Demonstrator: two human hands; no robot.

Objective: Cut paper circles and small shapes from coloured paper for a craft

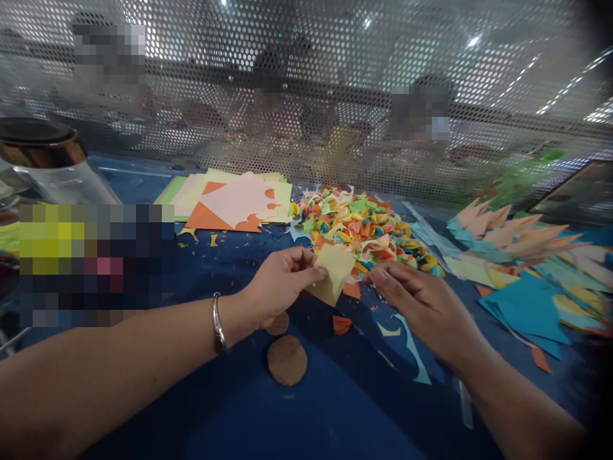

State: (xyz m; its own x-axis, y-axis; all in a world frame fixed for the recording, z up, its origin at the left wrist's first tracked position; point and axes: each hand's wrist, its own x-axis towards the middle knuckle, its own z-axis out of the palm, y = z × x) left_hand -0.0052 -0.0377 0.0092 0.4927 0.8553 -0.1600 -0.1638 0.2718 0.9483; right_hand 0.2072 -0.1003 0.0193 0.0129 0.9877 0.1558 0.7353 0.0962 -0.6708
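Observation:
My left hand [280, 281], with a silver bangle [218, 322] on its wrist, pinches a small pale yellow paper square [332, 273] between thumb and fingers above the blue table [306, 409]. Just to the right of the square my right hand [421, 306] hovers with its fingers curled, their tips near the paper's right edge and an orange scrap [352, 291]. Whether it grips anything I cannot make out. Behind both hands lies a heap of small coloured paper pieces [359, 230].
A stack of flat paper sheets [234, 204] lies at the back left. Folded paper shapes [517, 236] and teal sheets [527, 306] are at the right. A brown disc [287, 360] sits near me. A jar [48, 160] stands far left. A perforated metal screen [306, 96] closes the back; other people sit behind it.

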